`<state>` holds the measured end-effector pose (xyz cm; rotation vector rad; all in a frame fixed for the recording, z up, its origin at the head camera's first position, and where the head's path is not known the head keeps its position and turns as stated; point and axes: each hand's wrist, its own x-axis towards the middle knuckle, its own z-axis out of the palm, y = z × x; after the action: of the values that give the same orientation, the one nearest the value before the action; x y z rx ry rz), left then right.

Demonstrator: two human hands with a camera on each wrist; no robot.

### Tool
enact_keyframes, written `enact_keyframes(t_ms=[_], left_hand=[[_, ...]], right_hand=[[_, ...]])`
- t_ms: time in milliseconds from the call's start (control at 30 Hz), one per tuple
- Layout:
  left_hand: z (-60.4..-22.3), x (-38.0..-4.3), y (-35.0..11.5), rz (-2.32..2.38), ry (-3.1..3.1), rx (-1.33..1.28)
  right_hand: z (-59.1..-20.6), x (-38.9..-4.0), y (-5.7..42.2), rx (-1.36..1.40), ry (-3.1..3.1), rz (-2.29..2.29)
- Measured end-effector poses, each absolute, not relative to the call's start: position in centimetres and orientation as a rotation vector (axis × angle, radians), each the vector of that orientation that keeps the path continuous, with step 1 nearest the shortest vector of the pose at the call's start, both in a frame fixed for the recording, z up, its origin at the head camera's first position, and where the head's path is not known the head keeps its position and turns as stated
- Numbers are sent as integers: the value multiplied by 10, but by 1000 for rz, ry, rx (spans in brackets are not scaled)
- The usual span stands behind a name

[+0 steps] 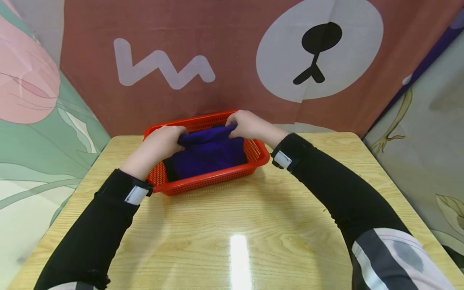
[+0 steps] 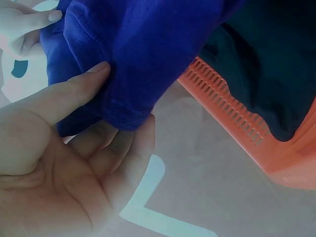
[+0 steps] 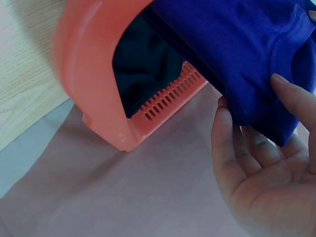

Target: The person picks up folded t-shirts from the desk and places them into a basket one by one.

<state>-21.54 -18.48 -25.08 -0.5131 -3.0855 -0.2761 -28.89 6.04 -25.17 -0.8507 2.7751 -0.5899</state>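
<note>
A blue-purple folded garment [image 1: 214,153] with a stitched edge lies partly in the red plastic basket [image 1: 203,186], its far edge lifted. My left hand [image 1: 161,143] pinches that edge at its left corner, thumb on top and fingers beneath, as the left wrist view shows. At the other corner my right hand [image 1: 250,127] pinches the same garment between thumb and fingers. Beneath it a dark garment [image 2: 261,74] lies in the basket, mostly covered. The dark cloth [image 3: 143,64] also shows past the basket's end in the right wrist view.
The basket stands at the far edge of a light wooden table [image 1: 217,229], close to a brown curtain [image 1: 224,96] with a printed bear face. Patterned cloth walls [image 1: 420,133] rise on both sides. Slotted holes run along the basket's walls.
</note>
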Motion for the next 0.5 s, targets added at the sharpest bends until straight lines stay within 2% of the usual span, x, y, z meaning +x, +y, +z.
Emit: enact_keyframes(t_ms=[500], left_hand=[[-261,-231,-190,-238,-3116,-521]], right_hand=[[-255,-299,49,-864,2758,-522]])
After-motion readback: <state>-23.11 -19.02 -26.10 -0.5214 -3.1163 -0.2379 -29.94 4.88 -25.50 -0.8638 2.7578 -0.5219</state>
